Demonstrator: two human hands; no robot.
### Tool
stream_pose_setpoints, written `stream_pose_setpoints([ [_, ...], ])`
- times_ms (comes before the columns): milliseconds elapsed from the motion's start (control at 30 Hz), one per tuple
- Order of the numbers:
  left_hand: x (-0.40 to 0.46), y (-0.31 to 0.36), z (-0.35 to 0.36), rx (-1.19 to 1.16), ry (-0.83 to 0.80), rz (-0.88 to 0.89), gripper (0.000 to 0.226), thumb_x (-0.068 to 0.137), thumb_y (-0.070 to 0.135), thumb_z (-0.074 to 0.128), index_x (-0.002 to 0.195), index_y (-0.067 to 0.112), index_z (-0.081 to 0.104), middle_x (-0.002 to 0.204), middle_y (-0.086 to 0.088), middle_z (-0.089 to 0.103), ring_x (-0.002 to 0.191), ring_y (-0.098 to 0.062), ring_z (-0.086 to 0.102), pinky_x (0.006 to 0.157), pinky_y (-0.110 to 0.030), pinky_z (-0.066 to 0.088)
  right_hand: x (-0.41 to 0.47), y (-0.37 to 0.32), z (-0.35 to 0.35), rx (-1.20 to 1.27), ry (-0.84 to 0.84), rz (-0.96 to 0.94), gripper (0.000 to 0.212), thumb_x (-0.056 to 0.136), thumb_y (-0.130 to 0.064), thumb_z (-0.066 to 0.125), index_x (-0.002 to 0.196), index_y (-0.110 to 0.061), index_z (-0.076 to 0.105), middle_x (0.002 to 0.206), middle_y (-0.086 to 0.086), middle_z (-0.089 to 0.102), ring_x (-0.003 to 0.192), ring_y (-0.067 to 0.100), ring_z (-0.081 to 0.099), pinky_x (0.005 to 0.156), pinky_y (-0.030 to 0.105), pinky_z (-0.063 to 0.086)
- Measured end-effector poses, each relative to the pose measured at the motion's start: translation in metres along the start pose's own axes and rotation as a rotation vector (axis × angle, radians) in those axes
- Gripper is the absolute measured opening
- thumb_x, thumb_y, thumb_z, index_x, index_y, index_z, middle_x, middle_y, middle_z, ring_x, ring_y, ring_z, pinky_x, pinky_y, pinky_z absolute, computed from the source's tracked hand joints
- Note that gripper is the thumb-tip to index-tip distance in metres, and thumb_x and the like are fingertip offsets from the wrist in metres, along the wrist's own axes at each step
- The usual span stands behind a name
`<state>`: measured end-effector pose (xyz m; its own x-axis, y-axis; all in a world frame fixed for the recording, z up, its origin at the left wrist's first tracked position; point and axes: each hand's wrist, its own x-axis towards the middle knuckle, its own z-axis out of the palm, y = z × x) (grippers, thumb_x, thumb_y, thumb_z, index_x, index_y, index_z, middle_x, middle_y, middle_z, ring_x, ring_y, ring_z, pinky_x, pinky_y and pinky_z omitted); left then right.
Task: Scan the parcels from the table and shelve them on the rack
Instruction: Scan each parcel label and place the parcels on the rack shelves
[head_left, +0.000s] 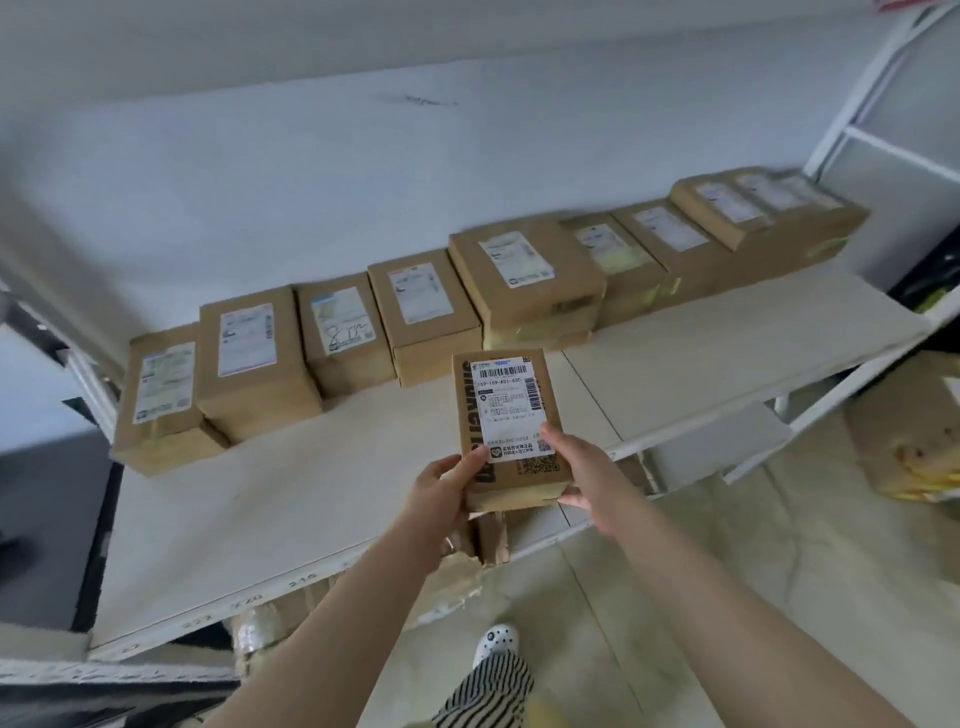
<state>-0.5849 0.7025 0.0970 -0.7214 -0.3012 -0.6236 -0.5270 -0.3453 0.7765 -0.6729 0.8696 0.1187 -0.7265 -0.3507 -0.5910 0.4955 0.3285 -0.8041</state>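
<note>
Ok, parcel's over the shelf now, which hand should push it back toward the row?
Probably right. The right hand grips the parcel at its near right corner, directly behind it; the left hand holds the near left edge, steadying.

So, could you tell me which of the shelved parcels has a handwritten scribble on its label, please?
The third parcel from the left in the back row on the rack shelf; its label carries a dark scrawl, the others show only print.

A plain white wall (363, 156) rises behind, marked by a faint dark scuff (415, 100) high up. The floor (727, 561) is pale, glossy tile with thin grout lines. At right stands a white metal frame (852, 114). Light is soft and even.
</note>
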Motion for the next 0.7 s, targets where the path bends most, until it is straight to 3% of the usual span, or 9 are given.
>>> stream_pose_setpoints([
  [67, 0.024, 0.014, 0.024, 0.032, -0.05, -0.009, 0.053, 0.09, 0.046, 0.071, 0.129, 0.012, 0.059, 0.109, -0.006, 0.074, 0.078, -0.015, 0.065, 0.065, -0.022, 0.051, 0.015, -0.01, -0.025, 0.017, 0.063, 0.014, 0.047, 0.093, -0.059, 0.054, 0.12, -0.022, 0.063, 0.107, -0.006, 0.071, 0.102, 0.014, 0.061, 0.101, 0.043, 0.047],
  [167, 0.057, 0.036, 0.064, 0.098, -0.124, -0.009, 0.061, 0.085, 0.052, 0.074, 0.132, 0.015, 0.058, 0.115, -0.006, 0.072, 0.093, -0.021, 0.066, 0.081, -0.028, 0.054, 0.03, -0.026, -0.066, 0.062, 0.153, 0.008, 0.042, 0.094, -0.056, 0.055, 0.117, -0.021, 0.064, 0.104, -0.004, 0.071, 0.097, 0.013, 0.063, 0.084, 0.035, 0.05],
  [267, 0.079, 0.055, 0.104, 0.161, -0.183, -0.016, 0.066, 0.083, 0.056, 0.075, 0.132, 0.017, 0.056, 0.118, -0.004, 0.069, 0.109, -0.024, 0.065, 0.093, -0.033, 0.055, 0.042, -0.032, -0.106, 0.108, 0.217, 0.004, 0.048, 0.091, -0.059, 0.058, 0.117, -0.02, 0.066, 0.111, 0.001, 0.073, 0.105, 0.02, 0.064, 0.098, 0.043, 0.05],
  [333, 0.088, 0.065, 0.127, 0.204, -0.215, -0.023, 0.065, 0.082, 0.056, 0.075, 0.131, 0.017, 0.056, 0.118, -0.003, 0.069, 0.109, -0.024, 0.066, 0.092, -0.034, 0.056, 0.047, -0.033, -0.131, 0.144, 0.237, 0.014, 0.05, 0.088, -0.062, 0.06, 0.116, -0.021, 0.068, 0.111, 0.001, 0.074, 0.11, 0.023, 0.064, 0.105, 0.048, 0.046],
  [467, 0.108, 0.08, 0.178, 0.254, -0.268, -0.037, 0.064, 0.083, 0.055, 0.075, 0.129, 0.015, 0.056, 0.115, -0.004, 0.071, 0.104, -0.023, 0.068, 0.086, -0.032, 0.057, 0.06, -0.039, -0.18, 0.184, 0.277, 0.004, 0.044, 0.091, -0.056, 0.06, 0.11, -0.018, 0.069, 0.104, 0.002, 0.075, 0.103, 0.021, 0.066, 0.099, 0.042, 0.05],
  [567, 0.124, 0.084, 0.216, 0.291, -0.276, -0.031, 0.067, 0.081, 0.058, 0.075, 0.129, 0.015, 0.057, 0.114, -0.004, 0.073, 0.104, -0.025, 0.07, 0.094, -0.038, 0.057, 0.072, -0.041, -0.219, 0.197, 0.28, 0.008, 0.041, 0.091, -0.056, 0.06, 0.105, -0.019, 0.07, 0.097, 0.0, 0.077, 0.099, 0.021, 0.066, 0.094, 0.04, 0.05],
  [700, 0.141, 0.086, 0.275, 0.32, -0.276, -0.019, 0.055, 0.087, 0.055, 0.071, 0.122, 0.014, 0.062, 0.108, -0.004, 0.074, 0.1, -0.026, 0.069, 0.102, -0.043, 0.053, 0.09, -0.038, -0.277, 0.213, 0.274, 0.015, 0.043, 0.091, -0.056, 0.06, 0.108, -0.018, 0.071, 0.094, -0.002, 0.077, 0.096, 0.019, 0.068, 0.082, 0.035, 0.052],
])
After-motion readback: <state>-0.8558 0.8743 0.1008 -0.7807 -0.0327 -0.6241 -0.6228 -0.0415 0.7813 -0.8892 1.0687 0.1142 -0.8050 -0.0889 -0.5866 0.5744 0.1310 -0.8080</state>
